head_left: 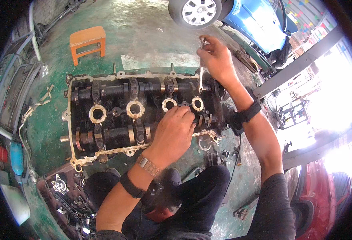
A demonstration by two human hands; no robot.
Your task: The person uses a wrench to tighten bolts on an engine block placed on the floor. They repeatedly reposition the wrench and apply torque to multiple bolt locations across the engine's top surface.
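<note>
Taking clock directions from the middle of our view, we have the engine head spread across the centre and out toward nine o'clock, its pale rim framing two dark shafts and a row of four rings. Our right hand, at one o'clock, holds the wrench near its upper end, thumb and fingers closed on it. The wrench stands almost upright, its lower end pointing down at the shaft near twelve o'clock, just above the rightmost ring (whether it touches anything there, we cannot tell). Our left hand is at the centre, back upward, fingers bent down over the engine head just below the two right-hand rings; its fingertips are partly hidden, so we cannot tell whether it grips a part or only rests. A watch circles our left wrist, with a black strap farther up the forearm. On the green floor, an orange stool stands toward half past ten. Loose metal parts lie in a heap at eight o'clock, beside our bent leg. A blue car shows at one o'clock and a red car at four.
</note>
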